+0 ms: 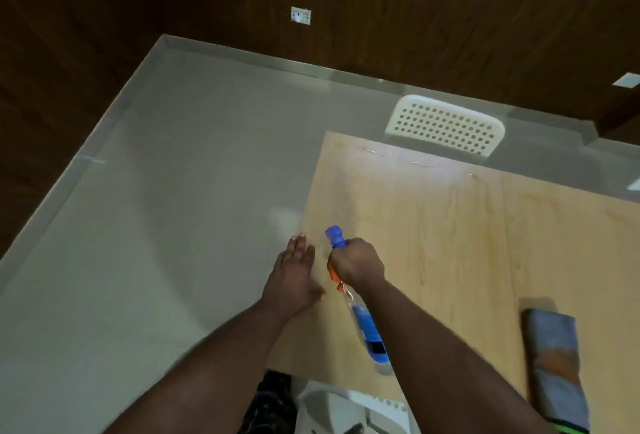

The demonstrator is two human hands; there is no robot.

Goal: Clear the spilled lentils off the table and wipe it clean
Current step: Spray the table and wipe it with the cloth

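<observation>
Your right hand (356, 262) holds the spray bottle (363, 316) tight; left hand (294, 274) lies flat. Spray the table (450, 243) evenly.

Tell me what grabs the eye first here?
The right hand grips a blue-nozzled spray bottle tilted over the wooden table. The left hand lies open at the table's left edge. A folded cloth lies at the right.

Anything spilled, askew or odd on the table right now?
No lentils show. Faint streaks or smears mark the table along its far edge. The spray bottle is tilted in the right hand. The folded cloth lies unused near the right edge.
</observation>
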